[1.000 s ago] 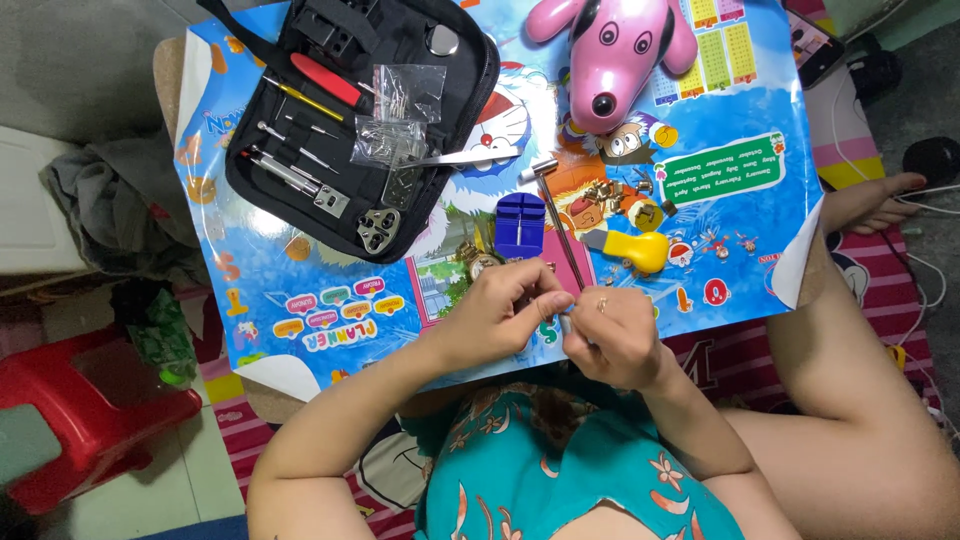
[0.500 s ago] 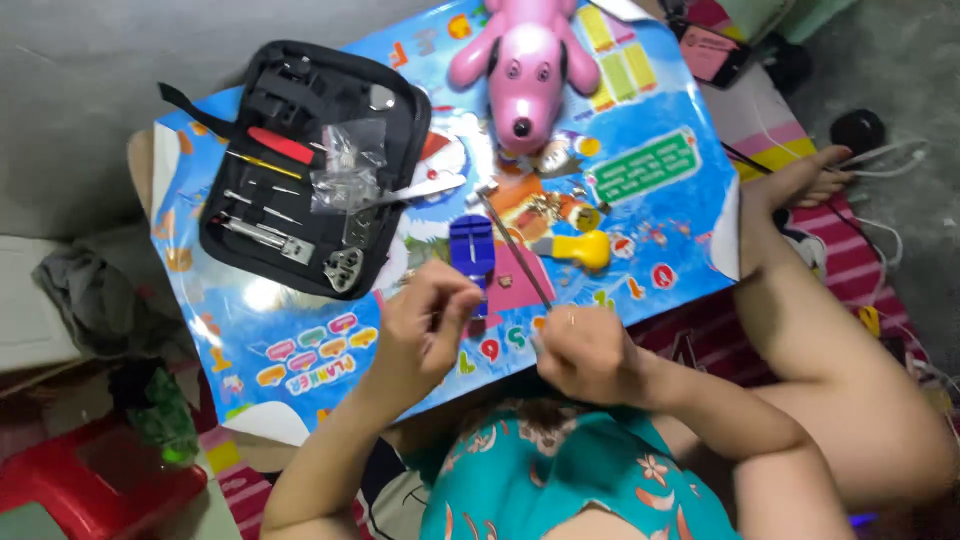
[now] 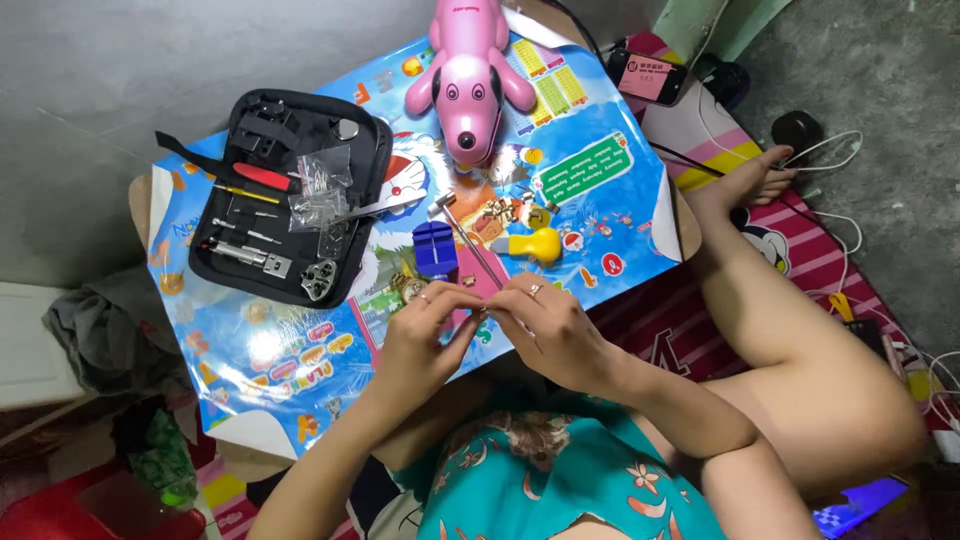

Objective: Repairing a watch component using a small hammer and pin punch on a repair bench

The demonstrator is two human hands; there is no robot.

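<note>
Pink-lit and close together, the left hand and right hand pinch a tiny part, too small to identify, between their fingers. Just beyond them lie a blue holder and tool case on the tabletop: apparently fine fitting work, needing steady grip.

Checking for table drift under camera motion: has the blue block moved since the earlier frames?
No. The blue block sits just left of the thin metal rod and near the yellow tool, as before. Only the head camera shifted.
</note>
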